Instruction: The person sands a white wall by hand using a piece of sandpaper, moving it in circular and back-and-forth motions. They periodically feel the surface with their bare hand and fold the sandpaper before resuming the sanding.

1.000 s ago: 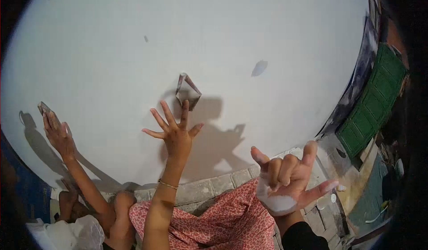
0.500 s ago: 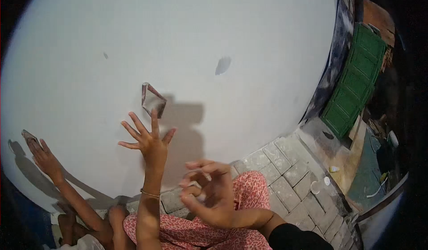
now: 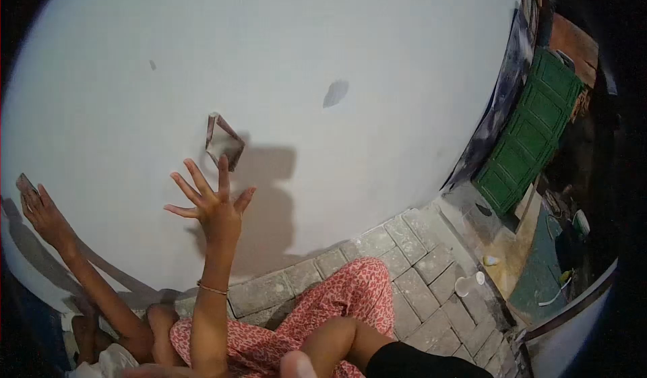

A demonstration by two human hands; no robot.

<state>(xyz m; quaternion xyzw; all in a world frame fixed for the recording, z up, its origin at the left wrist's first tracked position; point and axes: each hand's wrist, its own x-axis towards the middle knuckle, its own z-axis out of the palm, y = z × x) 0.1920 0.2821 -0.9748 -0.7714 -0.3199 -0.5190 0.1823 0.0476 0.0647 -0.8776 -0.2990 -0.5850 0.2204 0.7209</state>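
Note:
My left hand point(image 3: 217, 208) is raised in front of the white wall point(image 3: 377, 155), fingers spread wide and a thin bangle on the wrist. Its index fingertip overlaps the lower edge of a small creased sheet point(image 3: 232, 135) with curled brown edges and a paler middle, which shows against the wall. Only the thumb of my right hand point(image 3: 296, 366) shows at the bottom edge, in front of pink patterned trousers point(image 3: 367, 287); its other fingers are hidden or out of view.
At the left, another person's hand point(image 3: 48, 222) holds a small brownish piece point(image 3: 25, 184) at the wall. Grey paving blocks point(image 3: 421, 294) run along the wall's foot. To the right are a green panel point(image 3: 529, 132) and a small white cup point(image 3: 465, 285).
My right hand has dropped from mid-view to the bottom edge. The view has shifted a little. My left hand keeps its spread fingers at the sheet.

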